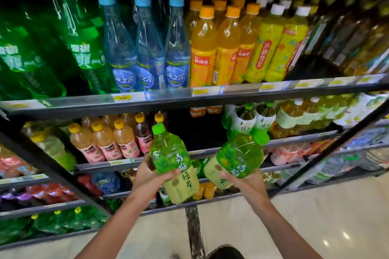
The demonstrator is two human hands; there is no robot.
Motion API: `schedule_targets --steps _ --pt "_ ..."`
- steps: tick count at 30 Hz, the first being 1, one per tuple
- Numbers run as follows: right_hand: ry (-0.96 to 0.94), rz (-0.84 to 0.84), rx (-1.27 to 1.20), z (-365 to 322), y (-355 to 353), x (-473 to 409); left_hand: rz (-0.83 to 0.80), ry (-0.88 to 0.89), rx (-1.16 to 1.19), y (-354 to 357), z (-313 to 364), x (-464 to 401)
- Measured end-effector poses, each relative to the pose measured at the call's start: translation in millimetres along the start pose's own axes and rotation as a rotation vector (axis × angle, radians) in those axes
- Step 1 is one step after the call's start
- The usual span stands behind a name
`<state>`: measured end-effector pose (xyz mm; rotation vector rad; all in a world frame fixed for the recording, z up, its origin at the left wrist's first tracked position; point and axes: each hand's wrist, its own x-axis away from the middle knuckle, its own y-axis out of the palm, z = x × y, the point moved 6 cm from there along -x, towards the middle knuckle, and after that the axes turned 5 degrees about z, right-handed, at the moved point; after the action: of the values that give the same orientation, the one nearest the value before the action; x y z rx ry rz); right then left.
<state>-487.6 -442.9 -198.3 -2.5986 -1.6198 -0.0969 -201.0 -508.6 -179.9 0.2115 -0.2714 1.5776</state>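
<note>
In front of the gap on the middle shelf (pixel 294 139), the left hand (pixel 147 176) grips one green tea bottle (pixel 172 160) and the right hand (pixel 246 183) grips a second green tea bottle (pixel 237 153), so neither seems placed yet.

At lower centre, the left clear green plastic tea bottle (pixel 168 153) and the right clear green plastic tea bottle (pixel 240 153) are shining glossy and smooth, with thin film labels (pixel 183 185) wrapping them. Across the middle, the dark metal shelf edge (pixel 189 105) is looking matt, and its clear plastic price strip (pixel 242 87) is glinting. At lower right, the cream polished stone floor (pixel 315 216) is reflecting lights.
</note>
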Motion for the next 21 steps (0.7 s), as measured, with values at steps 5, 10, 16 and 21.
schedule_targets --steps 5,10,16,21 --pt "0.004 -0.014 0.122 9 4 -46 0.077 0.02 0.001 7 -3 -19" --pt "-0.072 0.013 0.131 22 18 -93 0.189 0.065 -0.026 12 -4 -27" --pt "-0.194 -0.076 0.243 17 48 -145 0.294 0.104 -0.084 24 4 -29" --pt "-0.214 -0.159 0.3 32 66 -177 0.337 0.118 -0.088 35 4 -31"
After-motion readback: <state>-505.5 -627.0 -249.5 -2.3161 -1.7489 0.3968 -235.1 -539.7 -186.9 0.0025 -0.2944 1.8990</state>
